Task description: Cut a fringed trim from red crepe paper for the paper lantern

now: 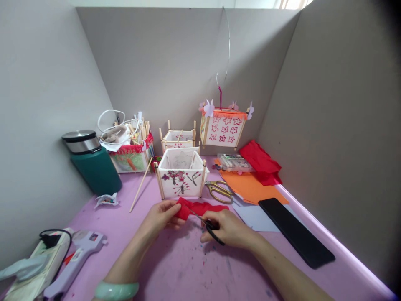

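Note:
Pinched in my left hand (167, 214) is one end of a strip of red cloth or crepe paper (200, 207), the exact material hard to tell. My right hand (230, 228) grips small scissors with black handles (213, 232). Their blades point up and left, and the tips touch the red strip close to my left fingers. Right behind the strip stands a white box lantern (183, 184) with wooden stick corners and drawn flowers. Gold-handled scissors (221, 192) rest beside it on the purple table (188, 271).
A decorated lantern (224, 131) hangs from a wire. On the right lie orange paper (250, 186), red material (260, 163) and a long black object (294, 232). A green bottle (94, 167), wooden stick (140, 184), glue gun (77, 259) and power strip (40, 267) occupy the left.

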{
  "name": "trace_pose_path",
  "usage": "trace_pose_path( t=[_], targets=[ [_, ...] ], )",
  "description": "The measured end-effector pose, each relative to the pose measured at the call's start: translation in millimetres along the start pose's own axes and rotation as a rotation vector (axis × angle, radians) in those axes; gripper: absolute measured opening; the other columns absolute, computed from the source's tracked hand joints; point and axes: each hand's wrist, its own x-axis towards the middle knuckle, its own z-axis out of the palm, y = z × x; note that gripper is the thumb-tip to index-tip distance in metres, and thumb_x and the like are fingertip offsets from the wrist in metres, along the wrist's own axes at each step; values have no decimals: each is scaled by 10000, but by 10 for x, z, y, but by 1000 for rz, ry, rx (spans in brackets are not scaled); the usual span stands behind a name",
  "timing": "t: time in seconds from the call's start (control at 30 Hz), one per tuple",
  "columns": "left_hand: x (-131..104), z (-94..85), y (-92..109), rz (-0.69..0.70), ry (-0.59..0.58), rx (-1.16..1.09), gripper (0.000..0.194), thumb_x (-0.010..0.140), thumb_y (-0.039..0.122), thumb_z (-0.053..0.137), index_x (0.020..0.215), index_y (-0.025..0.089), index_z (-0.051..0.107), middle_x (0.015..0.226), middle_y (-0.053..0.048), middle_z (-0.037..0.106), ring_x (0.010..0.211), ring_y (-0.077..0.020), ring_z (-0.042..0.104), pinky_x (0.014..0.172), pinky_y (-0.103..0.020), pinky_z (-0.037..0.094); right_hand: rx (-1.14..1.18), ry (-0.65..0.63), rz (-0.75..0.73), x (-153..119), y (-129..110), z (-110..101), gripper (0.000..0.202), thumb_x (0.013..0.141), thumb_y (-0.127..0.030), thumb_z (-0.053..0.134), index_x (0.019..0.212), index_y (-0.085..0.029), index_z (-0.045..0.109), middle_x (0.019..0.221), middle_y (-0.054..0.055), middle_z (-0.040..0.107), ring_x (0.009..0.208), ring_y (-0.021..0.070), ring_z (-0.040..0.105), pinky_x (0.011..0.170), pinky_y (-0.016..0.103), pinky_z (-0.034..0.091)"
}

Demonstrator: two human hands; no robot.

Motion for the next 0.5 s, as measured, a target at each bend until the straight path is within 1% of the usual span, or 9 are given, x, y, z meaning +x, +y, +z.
trace_pose_path(
  t=[0.2, 0.5],
  targets=[
    [-26, 52, 21, -37, -6, 20, 362, 655, 397, 745, 861, 118, 642, 665, -57, 715, 528, -136, 648, 503, -225, 511, 5, 4, 3, 1, -6, 8, 270, 669, -404, 733, 790, -201, 602, 632, -63, 501, 588, 96, 434, 513, 190, 283],
    [-27, 69, 18, -36, 3, 12, 327, 665, 381, 741, 842, 121, 651, 666, -57, 715, 521, -138, 651, 487, -218, 502, 11, -12, 1, -2, -28, -8, 275, 679, -419, 733, 761, -196, 596, 620, -66, 503, 581, 92, 435, 520, 193, 289]
  ],
)
